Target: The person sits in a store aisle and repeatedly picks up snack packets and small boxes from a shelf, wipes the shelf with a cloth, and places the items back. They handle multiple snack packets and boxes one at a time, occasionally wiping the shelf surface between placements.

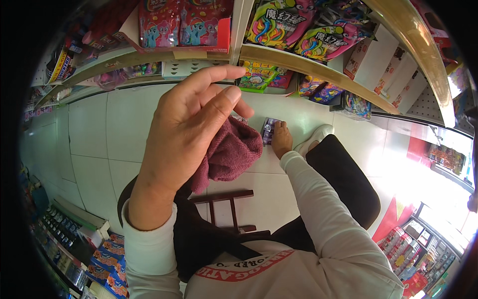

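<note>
My left hand [183, 130] is raised close to the camera, thumb and index finger apart. A crumpled maroon terry cloth [237, 149] hangs from its lower fingers. Farther down, my right hand [282, 138] has its fingers over the right side of a small purple package [267, 130] at the tiled floor [123, 130]. The fingers hide part of that package. Behind the cloth, a small printed item [240, 119] is mostly hidden.
Shelves with a golden front edge [298, 61] curve across the far side, holding candy bags [282, 22] and a red display box [224, 35]. A dark wooden stool [224, 198] shows between my legs. My white shoe [317, 136] stands right of the package. Blue packages [108, 261] lie lower left.
</note>
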The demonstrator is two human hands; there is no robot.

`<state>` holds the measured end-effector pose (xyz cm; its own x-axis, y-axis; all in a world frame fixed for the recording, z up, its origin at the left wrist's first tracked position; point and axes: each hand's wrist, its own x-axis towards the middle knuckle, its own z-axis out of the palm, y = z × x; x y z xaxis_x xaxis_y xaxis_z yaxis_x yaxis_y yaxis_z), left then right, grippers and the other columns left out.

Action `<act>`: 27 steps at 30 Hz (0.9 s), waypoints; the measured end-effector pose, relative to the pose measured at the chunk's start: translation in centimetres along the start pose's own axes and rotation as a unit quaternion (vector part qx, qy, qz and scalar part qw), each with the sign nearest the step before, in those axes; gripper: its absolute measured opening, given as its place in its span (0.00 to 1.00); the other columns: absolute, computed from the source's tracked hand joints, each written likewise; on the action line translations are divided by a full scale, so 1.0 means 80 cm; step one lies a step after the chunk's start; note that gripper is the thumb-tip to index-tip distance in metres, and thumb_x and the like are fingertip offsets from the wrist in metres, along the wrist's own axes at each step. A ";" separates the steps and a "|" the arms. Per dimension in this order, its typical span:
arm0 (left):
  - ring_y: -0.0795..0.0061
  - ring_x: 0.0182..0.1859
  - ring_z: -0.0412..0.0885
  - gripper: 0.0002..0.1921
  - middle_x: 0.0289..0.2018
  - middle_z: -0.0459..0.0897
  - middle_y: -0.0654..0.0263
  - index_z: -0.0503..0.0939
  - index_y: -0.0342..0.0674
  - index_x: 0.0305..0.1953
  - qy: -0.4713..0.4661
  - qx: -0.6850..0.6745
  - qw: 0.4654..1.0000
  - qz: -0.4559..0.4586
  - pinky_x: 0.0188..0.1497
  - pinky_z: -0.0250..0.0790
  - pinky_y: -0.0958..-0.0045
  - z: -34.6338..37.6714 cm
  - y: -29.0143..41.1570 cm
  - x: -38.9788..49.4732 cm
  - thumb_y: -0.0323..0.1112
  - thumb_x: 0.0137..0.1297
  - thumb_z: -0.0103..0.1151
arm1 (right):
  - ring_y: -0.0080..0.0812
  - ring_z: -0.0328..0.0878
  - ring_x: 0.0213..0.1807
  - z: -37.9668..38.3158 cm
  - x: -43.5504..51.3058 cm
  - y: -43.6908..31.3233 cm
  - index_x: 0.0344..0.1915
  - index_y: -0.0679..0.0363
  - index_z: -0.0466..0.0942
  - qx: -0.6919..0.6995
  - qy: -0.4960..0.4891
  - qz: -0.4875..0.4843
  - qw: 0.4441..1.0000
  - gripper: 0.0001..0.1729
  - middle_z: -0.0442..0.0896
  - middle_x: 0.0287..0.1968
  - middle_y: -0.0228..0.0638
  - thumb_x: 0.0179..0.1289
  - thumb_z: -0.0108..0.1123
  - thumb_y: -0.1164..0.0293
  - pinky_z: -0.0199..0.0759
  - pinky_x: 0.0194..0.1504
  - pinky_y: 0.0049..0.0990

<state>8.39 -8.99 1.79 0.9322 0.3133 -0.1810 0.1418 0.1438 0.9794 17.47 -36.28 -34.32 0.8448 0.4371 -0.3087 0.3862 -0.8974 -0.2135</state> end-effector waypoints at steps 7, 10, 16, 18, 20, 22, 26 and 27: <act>0.90 0.34 0.74 0.17 0.35 0.87 0.64 0.76 0.32 0.61 0.011 0.000 1.000 0.004 0.37 0.64 0.85 0.003 -0.001 -0.002 0.35 0.78 0.57 | 0.52 0.80 0.51 -0.010 -0.002 0.011 0.52 0.60 0.72 -0.003 0.000 -0.005 1.000 0.15 0.78 0.49 0.46 0.65 0.57 0.77 0.79 0.52 0.45; 0.87 0.37 0.77 0.18 0.36 0.87 0.62 0.76 0.32 0.62 0.012 0.003 1.000 -0.009 0.40 0.66 0.83 0.002 -0.001 0.000 0.35 0.78 0.56 | 0.53 0.81 0.50 -0.008 -0.001 0.008 0.53 0.58 0.71 -0.015 -0.025 -0.144 0.989 0.17 0.80 0.48 0.47 0.64 0.58 0.76 0.79 0.52 0.47; 0.80 0.42 0.81 0.20 0.38 0.87 0.60 0.76 0.33 0.64 0.004 0.002 1.000 -0.023 0.45 0.69 0.82 -0.002 -0.003 0.007 0.36 0.77 0.56 | 0.56 0.81 0.52 -0.014 -0.004 -0.016 0.55 0.59 0.70 0.066 -0.042 -0.003 0.997 0.21 0.78 0.51 0.52 0.62 0.62 0.75 0.78 0.52 0.49; 0.81 0.41 0.81 0.19 0.39 0.87 0.60 0.76 0.33 0.63 0.006 -0.004 1.000 -0.021 0.43 0.70 0.82 -0.005 -0.004 0.010 0.36 0.78 0.56 | 0.57 0.80 0.52 -0.031 -0.009 -0.026 0.55 0.59 0.70 0.104 0.004 0.020 0.994 0.23 0.78 0.52 0.53 0.60 0.63 0.74 0.78 0.53 0.49; 0.81 0.39 0.82 0.18 0.39 0.87 0.59 0.76 0.34 0.63 0.014 -0.019 0.999 -0.024 0.42 0.72 0.81 -0.007 -0.006 0.014 0.36 0.78 0.55 | 0.57 0.80 0.51 -0.060 -0.020 -0.038 0.55 0.58 0.72 0.140 0.053 0.011 0.989 0.22 0.78 0.52 0.52 0.61 0.63 0.75 0.77 0.52 0.48; 0.80 0.40 0.83 0.18 0.39 0.87 0.59 0.76 0.34 0.63 0.015 -0.031 0.999 -0.001 0.43 0.74 0.79 -0.010 -0.006 0.017 0.35 0.78 0.55 | 0.54 0.80 0.49 -0.101 -0.033 -0.056 0.55 0.55 0.73 0.191 0.078 0.005 0.978 0.20 0.79 0.48 0.46 0.63 0.61 0.75 0.77 0.49 0.46; 0.76 0.43 0.84 0.17 0.39 0.88 0.58 0.76 0.31 0.62 0.012 -0.057 0.998 0.017 0.49 0.73 0.76 -0.011 -0.010 0.022 0.33 0.78 0.55 | 0.49 0.81 0.45 -0.223 -0.055 -0.087 0.55 0.54 0.75 0.254 0.210 -0.083 0.940 0.18 0.80 0.43 0.40 0.65 0.62 0.75 0.77 0.44 0.44; 0.76 0.44 0.84 0.17 0.39 0.88 0.58 0.76 0.30 0.61 0.014 -0.070 0.997 0.013 0.50 0.72 0.76 -0.011 -0.011 0.023 0.33 0.78 0.55 | 0.48 0.81 0.43 -0.260 -0.059 -0.094 0.54 0.56 0.77 0.260 0.269 -0.108 0.921 0.18 0.80 0.43 0.40 0.64 0.63 0.77 0.78 0.42 0.42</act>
<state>9.71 -7.68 0.51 0.9247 0.3450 -0.1609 0.0690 0.2638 0.9621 18.27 -32.89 -11.95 0.8846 0.3819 0.2677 0.4551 -0.5808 -0.6750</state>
